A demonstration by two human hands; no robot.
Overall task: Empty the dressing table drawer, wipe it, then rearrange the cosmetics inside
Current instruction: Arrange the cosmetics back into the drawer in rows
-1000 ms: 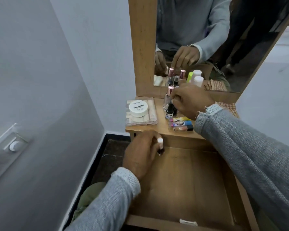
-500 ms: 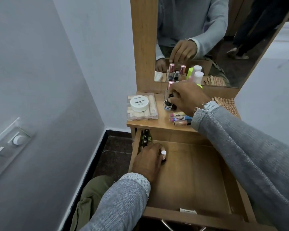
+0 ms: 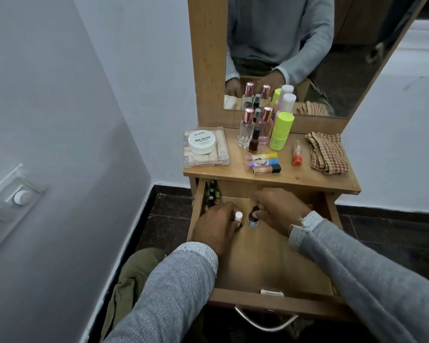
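The right hand (image 3: 280, 210) has come down off the tabletop since a moment ago and is now inside the open wooden drawer (image 3: 270, 266), its fingers pinching the dark cap of a small dark-capped nail polish bottle (image 3: 253, 219) that it carried from the cluster in front of the mirror. That bottle stands upright on the drawer floor, toward the drawer's back left. Just beside it, to the drawer's left, the left hand (image 3: 217, 227) keeps its fingers curled round a small white-capped bottle (image 3: 238, 217), also low on the drawer floor; half a second ago it was there alone.

A few dark nail polish bottles (image 3: 212, 194) already sit in a row along the drawer's back left corner, behind the left hand. So the refilling stage seems well under way: the drawer looks emptied and wiped, and small bottles are being lined up from its left side.

Above the drawer, much still waits on the tabletop: the clear plastic case with a white round nail polish remover tub (image 3: 201, 143) on it, tall clear perfume bottles with rose-gold caps (image 3: 247, 129), a neon yellow-green container (image 3: 280, 131), lying lip gloss tubes (image 3: 264, 163), an orange-capped tube (image 3: 297, 154) and the checked cloth (image 3: 326, 152).
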